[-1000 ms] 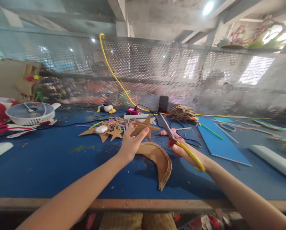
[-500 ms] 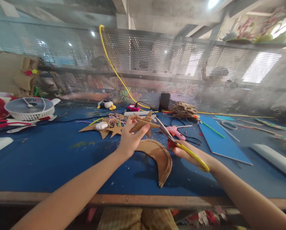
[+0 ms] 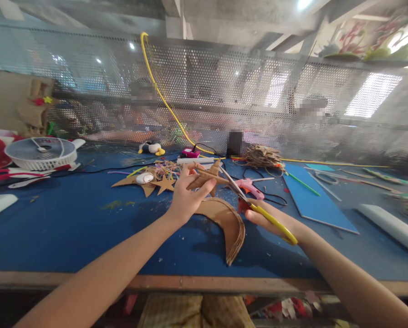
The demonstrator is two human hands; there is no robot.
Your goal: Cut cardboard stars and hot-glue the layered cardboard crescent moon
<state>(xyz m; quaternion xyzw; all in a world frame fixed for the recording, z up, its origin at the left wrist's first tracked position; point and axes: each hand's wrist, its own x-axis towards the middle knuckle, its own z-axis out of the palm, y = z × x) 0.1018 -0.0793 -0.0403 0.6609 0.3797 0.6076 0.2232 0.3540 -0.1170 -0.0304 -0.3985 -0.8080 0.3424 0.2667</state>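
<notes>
My left hand (image 3: 187, 193) pinches a brown cardboard star (image 3: 211, 175) between thumb and fingers, raised above the table. In my right hand (image 3: 255, 213) is a pair of scissors (image 3: 270, 218) with yellow handles. Their metal blades point up and left, with the tips close to the star's right side; whether they touch cannot be made out. Below both hands lies a thick cardboard crescent (image 3: 229, 223) with layered edges. Another cardboard star (image 3: 165, 184) rests to the left of my left hand, beside a heap of twine.
A pink glue gun (image 3: 249, 187) lies behind my right hand. Farther right are a blue board (image 3: 316, 200) and a white block (image 3: 390, 228). A bundle of twine (image 3: 263, 157) sits at the back, and a white basket (image 3: 43, 157) stands far left. Perforated metal panels rise behind the table.
The star in my left hand has tilted slightly, its upper point shifting right. Both hands keep their hold and nearly the same place.
</notes>
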